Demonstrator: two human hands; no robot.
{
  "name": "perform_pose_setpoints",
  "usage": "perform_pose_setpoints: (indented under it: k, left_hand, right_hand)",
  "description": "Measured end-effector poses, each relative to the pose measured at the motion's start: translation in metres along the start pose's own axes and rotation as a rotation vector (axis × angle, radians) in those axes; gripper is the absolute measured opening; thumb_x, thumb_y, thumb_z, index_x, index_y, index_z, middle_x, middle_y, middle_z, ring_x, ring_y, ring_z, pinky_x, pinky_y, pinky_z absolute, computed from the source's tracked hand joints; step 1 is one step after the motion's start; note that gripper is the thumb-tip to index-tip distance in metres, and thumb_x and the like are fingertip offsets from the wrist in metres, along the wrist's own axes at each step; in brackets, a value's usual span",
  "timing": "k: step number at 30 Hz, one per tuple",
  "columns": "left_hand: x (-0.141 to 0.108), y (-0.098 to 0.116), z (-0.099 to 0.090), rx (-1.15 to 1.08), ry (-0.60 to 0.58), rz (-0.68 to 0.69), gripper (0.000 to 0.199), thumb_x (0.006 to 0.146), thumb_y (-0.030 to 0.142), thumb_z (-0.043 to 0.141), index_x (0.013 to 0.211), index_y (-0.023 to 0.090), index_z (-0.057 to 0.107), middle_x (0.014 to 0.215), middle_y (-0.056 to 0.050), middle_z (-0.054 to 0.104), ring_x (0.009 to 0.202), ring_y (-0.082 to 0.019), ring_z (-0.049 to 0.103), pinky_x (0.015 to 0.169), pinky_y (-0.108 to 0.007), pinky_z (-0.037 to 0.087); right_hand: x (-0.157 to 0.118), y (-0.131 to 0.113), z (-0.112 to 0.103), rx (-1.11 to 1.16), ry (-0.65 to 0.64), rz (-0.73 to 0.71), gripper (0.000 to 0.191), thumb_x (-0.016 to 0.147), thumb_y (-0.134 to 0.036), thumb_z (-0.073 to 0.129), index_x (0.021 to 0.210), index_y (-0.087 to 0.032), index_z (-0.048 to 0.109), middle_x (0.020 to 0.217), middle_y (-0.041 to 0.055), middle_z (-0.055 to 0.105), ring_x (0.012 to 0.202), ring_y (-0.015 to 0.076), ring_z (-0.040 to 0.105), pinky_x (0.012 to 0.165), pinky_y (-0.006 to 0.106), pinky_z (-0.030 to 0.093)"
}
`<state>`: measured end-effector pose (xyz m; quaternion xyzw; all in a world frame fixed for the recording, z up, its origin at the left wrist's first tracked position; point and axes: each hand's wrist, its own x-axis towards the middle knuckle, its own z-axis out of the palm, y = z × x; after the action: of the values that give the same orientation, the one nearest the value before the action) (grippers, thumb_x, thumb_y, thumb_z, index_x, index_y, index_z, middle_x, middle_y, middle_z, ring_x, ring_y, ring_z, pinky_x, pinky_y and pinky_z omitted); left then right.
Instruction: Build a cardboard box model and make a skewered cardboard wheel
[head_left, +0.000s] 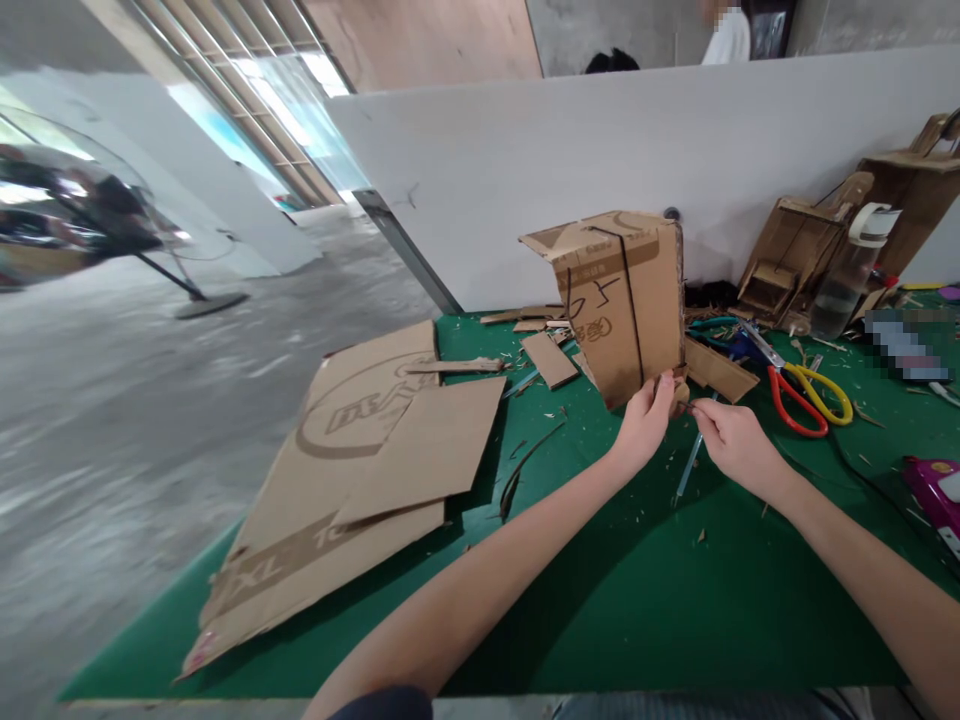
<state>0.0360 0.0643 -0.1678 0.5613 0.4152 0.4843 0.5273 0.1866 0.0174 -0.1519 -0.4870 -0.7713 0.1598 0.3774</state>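
A cardboard box structure [626, 300] stands tilted near the back of the green table, with a dark cord [630, 310] running over its top and down its face. My left hand [643, 425] is closed around the lower front corner of this structure, next to a small cardboard piece. Close on its right, my right hand [733, 440] pinches a thin dark strand that reaches toward the left fingers; where it ends is hidden. Just below the hands lies a translucent glue stick [691, 458].
Flat cardboard sheets [405, 450] overlap at the left. Scissors [806, 390] with red and yellow handles, a water bottle [855, 270], a phone [907, 345] and a purple device [934, 490] are at the right. A white partition [465, 200] stands behind the green table [585, 600].
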Motion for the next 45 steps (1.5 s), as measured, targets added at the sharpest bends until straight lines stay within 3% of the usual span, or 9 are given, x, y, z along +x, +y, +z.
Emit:
perform_pose_setpoints:
  k: [6, 13, 16, 20, 28, 32, 36, 40, 45]
  left_hand:
    - [-0.003, 0.009, 0.0, 0.14, 0.043, 0.133, 0.046, 0.093, 0.051, 0.049, 0.117, 0.014, 0.062, 0.128, -0.016, 0.065, 0.124, -0.025, 0.058, 0.11, -0.041, 0.039]
    - [-0.01, 0.022, -0.001, 0.229, -0.008, 0.233, 0.055, 0.087, 0.046, 0.061, 0.131, 0.014, 0.053, 0.13, -0.017, 0.063, 0.122, -0.027, 0.06, 0.104, -0.042, 0.047]
    - [-0.004, 0.031, -0.003, 0.115, -0.043, 0.208, 0.055, 0.086, 0.049, 0.061, 0.128, 0.015, 0.057, 0.132, -0.016, 0.062, 0.125, -0.028, 0.057, 0.105, -0.042, 0.046]
    - [0.008, 0.042, -0.01, -0.221, -0.127, 0.002, 0.051, 0.092, 0.053, 0.046, 0.122, 0.014, 0.062, 0.119, -0.015, 0.068, 0.109, -0.029, 0.065, 0.091, -0.046, 0.054]
    - [0.003, 0.053, -0.018, -0.475, -0.391, -0.232, 0.028, 0.085, 0.038, 0.067, 0.102, 0.017, 0.065, 0.105, -0.012, 0.07, 0.098, -0.024, 0.068, 0.085, -0.046, 0.058]
    - [0.003, 0.048, -0.013, -0.452, -0.345, -0.207, 0.027, 0.085, 0.037, 0.068, 0.101, 0.016, 0.062, 0.098, -0.009, 0.069, 0.093, -0.022, 0.068, 0.08, -0.042, 0.061]
    - [-0.001, 0.047, -0.006, -0.331, -0.282, -0.107, 0.033, 0.086, 0.04, 0.066, 0.107, 0.016, 0.062, 0.103, -0.01, 0.068, 0.093, -0.021, 0.068, 0.077, -0.038, 0.06]
    - [-0.011, 0.05, 0.003, -0.186, -0.332, -0.036, 0.039, 0.084, 0.041, 0.067, 0.114, 0.015, 0.063, 0.106, -0.011, 0.068, 0.089, -0.019, 0.067, 0.078, -0.034, 0.058]
    - [-0.018, 0.047, 0.009, -0.129, -0.329, 0.052, 0.032, 0.088, 0.034, 0.062, 0.115, 0.016, 0.063, 0.105, -0.009, 0.068, 0.095, -0.017, 0.064, 0.085, -0.031, 0.054]
  right_hand:
    - [0.001, -0.004, 0.005, 0.252, 0.03, 0.204, 0.025, 0.092, -0.031, 0.043, 0.074, -0.021, 0.056, 0.057, -0.0006, 0.051, 0.051, 0.0136, 0.048, 0.05, 0.026, 0.034]
    - [0.004, -0.012, 0.007, 0.911, -0.019, 0.55, 0.028, 0.079, -0.047, 0.061, 0.076, -0.021, 0.052, 0.048, -0.0135, 0.017, 0.038, 0.0051, 0.015, 0.038, 0.021, 0.014]
    - [0.006, -0.011, 0.0, 0.901, 0.001, 0.508, 0.03, 0.076, -0.047, 0.067, 0.078, -0.02, 0.055, 0.047, -0.0135, 0.02, 0.038, 0.0042, 0.017, 0.039, 0.021, 0.015]
    - [0.009, -0.01, -0.01, 0.964, 0.051, 0.462, 0.031, 0.076, -0.048, 0.069, 0.078, -0.019, 0.057, 0.047, -0.0133, 0.021, 0.04, 0.0041, 0.016, 0.041, 0.021, 0.015]
    - [0.012, -0.005, -0.016, 0.983, 0.079, 0.514, 0.027, 0.074, -0.043, 0.069, 0.081, -0.02, 0.055, 0.059, -0.0076, 0.037, 0.049, 0.0074, 0.034, 0.041, 0.02, 0.027]
    - [0.012, 0.004, -0.011, 0.72, 0.224, 0.522, 0.037, 0.08, -0.049, 0.061, 0.106, -0.023, 0.055, 0.099, 0.0051, 0.059, 0.083, 0.0184, 0.059, 0.055, 0.027, 0.049]
    - [0.007, 0.005, -0.008, 0.652, 0.228, 0.389, 0.049, 0.088, -0.06, 0.05, 0.124, -0.027, 0.049, 0.133, 0.0096, 0.054, 0.117, 0.0254, 0.056, 0.082, 0.038, 0.055]
    - [0.002, 0.002, 0.0, 0.692, 0.135, 0.246, 0.05, 0.09, -0.059, 0.05, 0.13, -0.028, 0.048, 0.134, 0.0083, 0.058, 0.124, 0.0253, 0.055, 0.102, 0.043, 0.048]
    - [0.002, 0.011, 0.01, 0.69, 0.129, 0.218, 0.046, 0.096, -0.058, 0.038, 0.127, -0.027, 0.053, 0.129, 0.0069, 0.062, 0.124, 0.0242, 0.056, 0.109, 0.045, 0.043]
